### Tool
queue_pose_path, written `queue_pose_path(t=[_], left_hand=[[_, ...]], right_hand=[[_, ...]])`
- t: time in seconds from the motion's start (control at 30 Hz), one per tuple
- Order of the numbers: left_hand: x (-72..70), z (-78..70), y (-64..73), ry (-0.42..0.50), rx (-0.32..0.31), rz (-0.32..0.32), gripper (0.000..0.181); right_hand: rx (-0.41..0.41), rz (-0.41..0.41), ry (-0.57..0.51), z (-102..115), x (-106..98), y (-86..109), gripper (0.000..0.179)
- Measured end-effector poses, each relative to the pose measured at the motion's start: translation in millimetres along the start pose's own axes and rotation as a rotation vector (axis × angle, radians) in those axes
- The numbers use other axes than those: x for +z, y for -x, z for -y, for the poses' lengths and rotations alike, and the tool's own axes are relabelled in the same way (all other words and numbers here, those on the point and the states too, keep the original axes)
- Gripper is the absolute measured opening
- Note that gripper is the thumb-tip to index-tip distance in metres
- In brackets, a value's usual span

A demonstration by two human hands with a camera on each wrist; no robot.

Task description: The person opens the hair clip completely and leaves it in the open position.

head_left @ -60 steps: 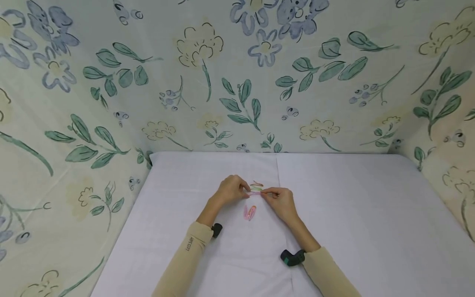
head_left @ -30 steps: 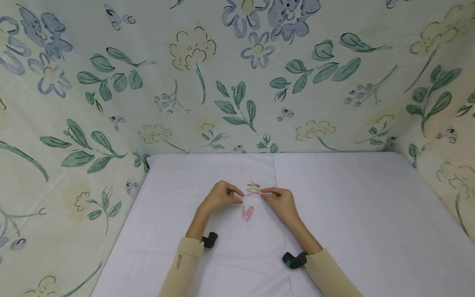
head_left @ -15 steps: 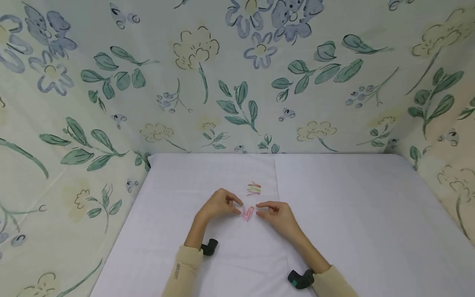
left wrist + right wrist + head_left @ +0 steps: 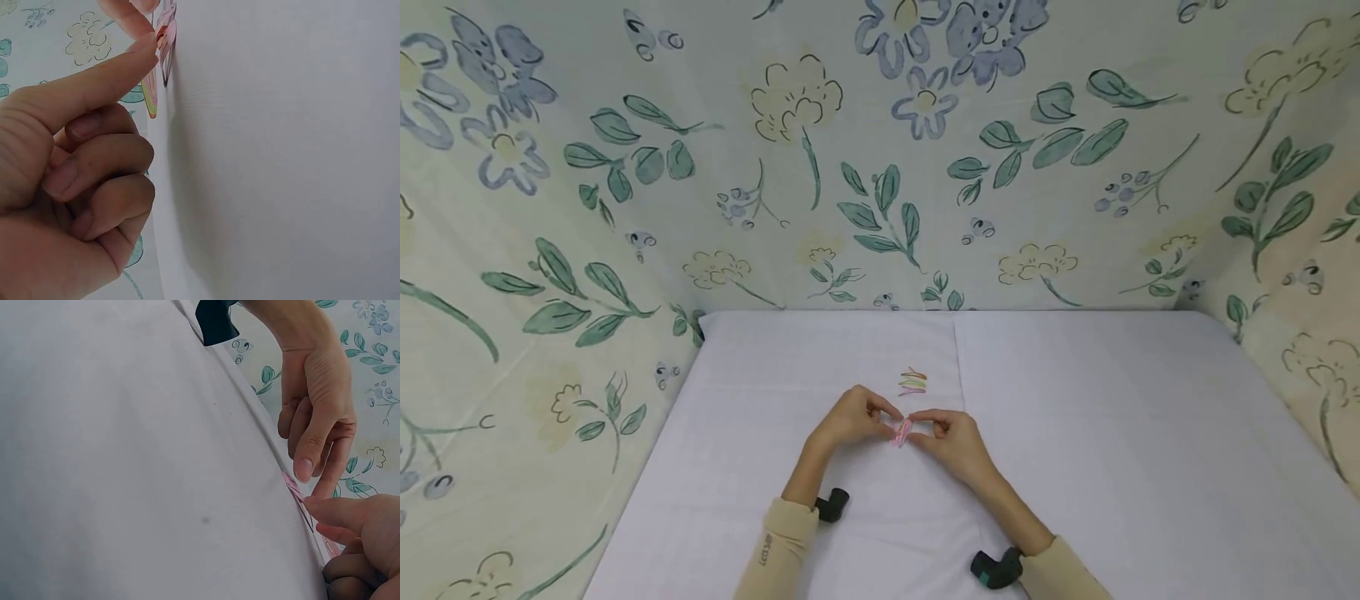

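In the head view, pink snap hair clips (image 4: 902, 432) lie bunched on the white cloth. My left hand (image 4: 852, 417) has thumb and index finger on their left side, the other fingers curled in. From the right, my right hand (image 4: 953, 442) holds its index finger at their top and its thumb lower down. The left wrist view shows a pink clip (image 4: 169, 34) with an orange piece at my left thumb and index tips. In the right wrist view a pink clip (image 4: 292, 482) reaches my right thumb tip. Fingers partly cover the bunch.
Just beyond the hands, several hair clips (image 4: 913, 382) in orange, green and purple form a zigzag column. White cloth (image 4: 1112, 442) covers the table, with a fold line (image 4: 958, 358) running down it. Flowered fabric (image 4: 880, 167) hangs behind and at both sides.
Both hands have come down from the far column to the nearer pink clips. The right hand let go of the column's lowest clip. The V-shaped pink clips are now closed together between both hands' fingertips.
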State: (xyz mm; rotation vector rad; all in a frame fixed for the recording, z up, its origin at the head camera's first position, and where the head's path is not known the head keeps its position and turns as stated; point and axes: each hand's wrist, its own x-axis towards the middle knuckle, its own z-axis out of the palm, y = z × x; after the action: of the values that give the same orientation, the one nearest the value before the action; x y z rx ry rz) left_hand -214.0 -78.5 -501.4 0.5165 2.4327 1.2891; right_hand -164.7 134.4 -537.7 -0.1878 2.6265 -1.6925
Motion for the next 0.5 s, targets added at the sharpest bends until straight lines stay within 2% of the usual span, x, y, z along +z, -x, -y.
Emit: queue_pose_path(t=[0.3,0.5], left_hand=[[2.2,-0.5,1.7,0.002,-0.023,0.035,0.015],[2.5,-1.9,0.5,0.025,-0.010,0.096,0.009]], right_hand=[[-0.017,0.008,0.037,0.4,3.3,-2.0,0.023],[-0.004,-0.013,0.023,-1.6,2.3,-1.2,0.018]])
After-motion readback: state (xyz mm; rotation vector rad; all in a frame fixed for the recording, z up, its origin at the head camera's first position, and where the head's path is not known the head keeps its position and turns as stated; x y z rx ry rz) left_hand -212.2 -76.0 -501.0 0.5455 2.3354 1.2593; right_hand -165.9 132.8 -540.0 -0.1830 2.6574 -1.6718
